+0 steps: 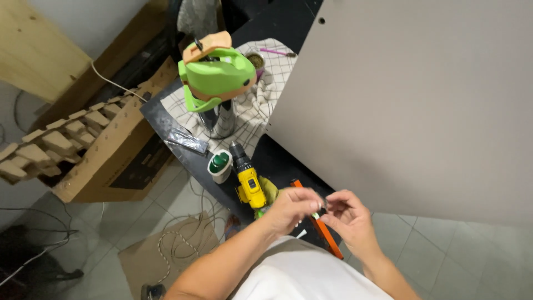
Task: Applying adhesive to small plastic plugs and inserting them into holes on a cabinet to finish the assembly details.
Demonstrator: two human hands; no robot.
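Both hands meet close in front of the body, above the edge of the dark worktable (pixel 277 161). The left hand (pixel 291 208) and right hand (pixel 347 214) have fingers pinched narrow on a small pale part (pixel 316 215) held between them; its exact kind is too small to tell. It is held in mid-air over the table edge and the tiled floor (pixel 444 244). Risk: a slip of the fingertips likely drops the part to the floor, where it may roll out of sight. The yellow drill (pixel 248 180) lies just beside the left wrist, near the table edge, with an orange-handled tool (pixel 327 236) below the hands; an elbow nudge could knock either off. The large grey panel (pixel 411 100) leans close by the right hand.
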